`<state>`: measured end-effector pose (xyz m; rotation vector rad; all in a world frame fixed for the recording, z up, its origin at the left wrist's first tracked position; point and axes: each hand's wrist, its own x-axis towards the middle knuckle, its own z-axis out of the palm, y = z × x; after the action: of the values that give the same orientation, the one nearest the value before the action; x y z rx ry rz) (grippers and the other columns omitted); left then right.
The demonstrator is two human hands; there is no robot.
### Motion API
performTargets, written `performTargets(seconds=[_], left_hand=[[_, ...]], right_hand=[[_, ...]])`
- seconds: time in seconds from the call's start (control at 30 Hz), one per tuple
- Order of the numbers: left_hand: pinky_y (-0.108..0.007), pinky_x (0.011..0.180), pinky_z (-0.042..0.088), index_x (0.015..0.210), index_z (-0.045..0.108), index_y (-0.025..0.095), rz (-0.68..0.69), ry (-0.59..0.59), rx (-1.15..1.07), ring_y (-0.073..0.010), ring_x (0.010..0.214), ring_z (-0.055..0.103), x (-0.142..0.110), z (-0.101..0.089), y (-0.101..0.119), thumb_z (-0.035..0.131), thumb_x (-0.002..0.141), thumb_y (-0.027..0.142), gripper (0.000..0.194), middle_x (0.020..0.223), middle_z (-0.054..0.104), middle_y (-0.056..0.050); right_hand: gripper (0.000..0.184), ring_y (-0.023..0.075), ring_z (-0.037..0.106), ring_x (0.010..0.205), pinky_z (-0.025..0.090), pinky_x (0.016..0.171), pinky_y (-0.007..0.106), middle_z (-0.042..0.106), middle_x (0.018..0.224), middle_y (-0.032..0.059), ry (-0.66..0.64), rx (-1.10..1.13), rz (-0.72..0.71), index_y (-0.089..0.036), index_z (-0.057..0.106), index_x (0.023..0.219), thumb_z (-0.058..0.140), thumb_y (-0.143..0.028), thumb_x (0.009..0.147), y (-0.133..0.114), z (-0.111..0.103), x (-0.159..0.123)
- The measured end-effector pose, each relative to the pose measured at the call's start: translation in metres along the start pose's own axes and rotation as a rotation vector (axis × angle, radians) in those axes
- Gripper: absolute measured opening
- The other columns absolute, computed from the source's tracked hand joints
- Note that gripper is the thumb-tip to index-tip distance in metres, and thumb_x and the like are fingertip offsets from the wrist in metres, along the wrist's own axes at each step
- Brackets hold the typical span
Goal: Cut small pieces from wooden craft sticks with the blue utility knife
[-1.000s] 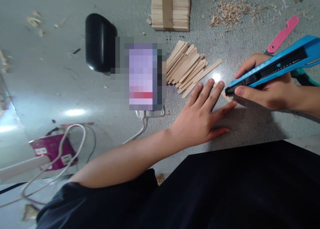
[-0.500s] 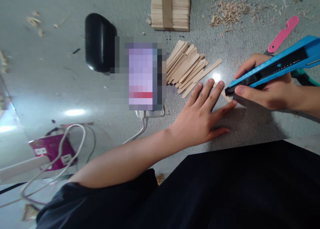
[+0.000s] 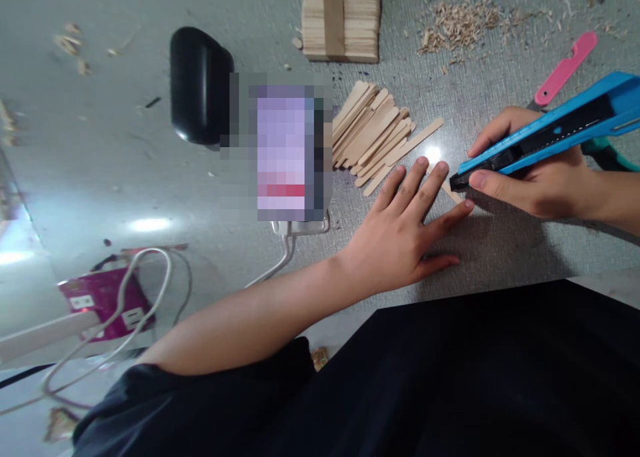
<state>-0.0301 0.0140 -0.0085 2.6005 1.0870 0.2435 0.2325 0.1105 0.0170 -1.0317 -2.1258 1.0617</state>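
Note:
My left hand [image 3: 406, 234] lies flat on the grey table [image 3: 150, 150], fingers stretched out and pressing down a single wooden craft stick [image 3: 453, 192] that shows only between the fingertips. My right hand [image 3: 537, 177] is closed around a blue utility knife [image 3: 555, 130], whose tip rests on that stick right by my left fingertips. A loose pile of wooden sticks [image 3: 375, 134] lies just beyond my left hand.
A banded bundle of sticks [image 3: 343, 18] and wood shavings [image 3: 460, 24] lie at the far edge. A pink tool [image 3: 565, 69] sits behind the knife. A phone [image 3: 287, 154] on a white cable [image 3: 150, 297], a black case [image 3: 200, 84] and a magenta box [image 3: 103, 297] lie to the left.

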Motion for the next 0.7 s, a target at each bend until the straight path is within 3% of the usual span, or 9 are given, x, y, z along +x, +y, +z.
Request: performTargets(seconds=[0.27, 0.7], left_hand=[[-0.073, 0.134, 0.026, 0.172, 0.045, 0.029, 0.003, 0.005, -0.003, -0.0530, 0.171, 0.024, 0.0007, -0.0005, 0.0000, 0.075, 0.099, 0.067, 0.087, 0.185, 0.022, -0.025], [-0.074, 0.134, 0.026, 0.172, 0.046, 0.029, 0.002, 0.005, -0.009, -0.0533, 0.171, 0.023, 0.0006, -0.0011, 0.0003, 0.076, 0.098, 0.065, 0.087, 0.185, 0.022, -0.025]], right_hand=[[0.026, 0.0155, 0.066, 0.075, 0.060, 0.066, 0.033, 0.071, 0.089, 0.0006, 0.010, -0.064, -0.122, -0.022, 0.075, 0.109, 0.083, -0.042, 0.096, 0.0110, 0.0010, -0.0010], [0.026, 0.0169, 0.068, 0.077, 0.062, 0.066, 0.034, 0.072, 0.089, 0.0014, -0.003, -0.030, -0.068, -0.024, 0.074, 0.109, 0.084, -0.043, 0.093, 0.0082, 0.0007, 0.0002]])
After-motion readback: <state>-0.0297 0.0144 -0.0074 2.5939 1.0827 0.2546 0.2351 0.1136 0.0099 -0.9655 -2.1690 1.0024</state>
